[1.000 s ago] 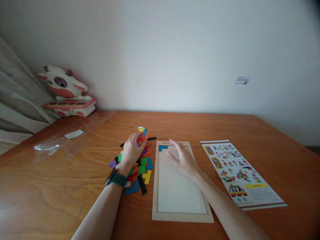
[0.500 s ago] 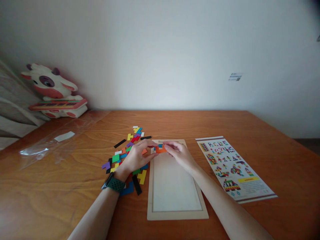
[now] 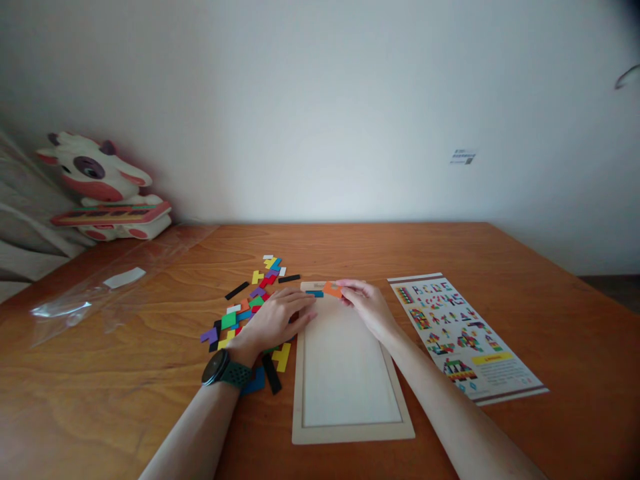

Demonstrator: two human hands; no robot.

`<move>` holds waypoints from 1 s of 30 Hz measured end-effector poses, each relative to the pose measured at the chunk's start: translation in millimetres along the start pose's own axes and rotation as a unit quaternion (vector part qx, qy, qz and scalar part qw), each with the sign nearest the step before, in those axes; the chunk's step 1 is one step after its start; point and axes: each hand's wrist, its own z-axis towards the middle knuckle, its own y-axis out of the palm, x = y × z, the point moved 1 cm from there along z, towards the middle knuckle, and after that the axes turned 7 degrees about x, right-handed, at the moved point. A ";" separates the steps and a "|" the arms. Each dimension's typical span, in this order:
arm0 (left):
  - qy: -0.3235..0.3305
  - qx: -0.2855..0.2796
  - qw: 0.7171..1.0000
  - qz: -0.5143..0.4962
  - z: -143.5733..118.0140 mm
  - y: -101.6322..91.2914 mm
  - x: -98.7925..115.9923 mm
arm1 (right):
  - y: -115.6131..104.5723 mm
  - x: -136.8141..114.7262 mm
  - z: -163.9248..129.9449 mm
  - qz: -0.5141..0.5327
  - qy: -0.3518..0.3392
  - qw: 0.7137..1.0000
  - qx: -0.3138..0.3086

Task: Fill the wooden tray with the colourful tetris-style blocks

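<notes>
An orange puzzle piece (image 3: 332, 289) is pinched in the fingertips of my right hand (image 3: 367, 307), just above the far end of a wooden puzzle tray (image 3: 353, 433). In the tray's far left corner lies a blue piece (image 3: 315, 294). My left hand (image 3: 281, 315) rests with its fingers stretched out over the tray's left rim, close to that blue piece, and I see nothing in it. Beneath and beside this hand spreads a pile of coloured pieces, among them a green one (image 3: 229, 320) and a yellow one (image 3: 282, 358); part of the pile is hidden.
Right of the tray lies a printed pattern sheet (image 3: 465, 333). A clear plastic bag (image 3: 100, 297) with a white label is on the left of the wooden table (image 3: 165, 360). Behind it stands a cow-shaped toy keyboard (image 3: 110, 193), near the wall.
My right hand has lifted the orange piece and turned it, drawing it away from the left hand. My left hand has let go of it. The blue piece in the corner is now uncovered.
</notes>
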 end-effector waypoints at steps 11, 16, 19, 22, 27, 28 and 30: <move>-0.053 -0.007 0.999 0.011 -2.9 2.1 -4.0 | -0.7 5.4 -0.6 -0.045 -0.017 0.999 -0.019; -0.052 -0.009 0.999 0.011 -3.7 3.0 -5.1 | -0.2 5.0 -2.9 -0.019 -0.004 1.000 -0.014; -0.058 -0.016 0.998 0.014 -3.4 2.9 -4.5 | -0.1 4.5 -3.4 -0.027 -0.011 0.999 -0.017; -0.063 -0.023 0.998 0.013 -2.6 2.7 -3.9 | -0.2 4.2 -3.4 -0.040 -0.012 0.999 -0.025; -0.059 -0.016 0.998 0.008 -1.0 1.7 -2.6 | 0.6 3.8 -5.0 -0.058 0.006 0.997 -0.055; -0.058 -0.015 0.998 0.008 -1.0 1.5 -2.4 | 1.1 3.6 -5.7 -0.068 0.004 0.996 -0.059; -0.059 -0.012 0.998 0.007 -1.4 1.2 -2.0 | 2.5 3.4 -7.7 -0.090 -0.006 0.994 -0.068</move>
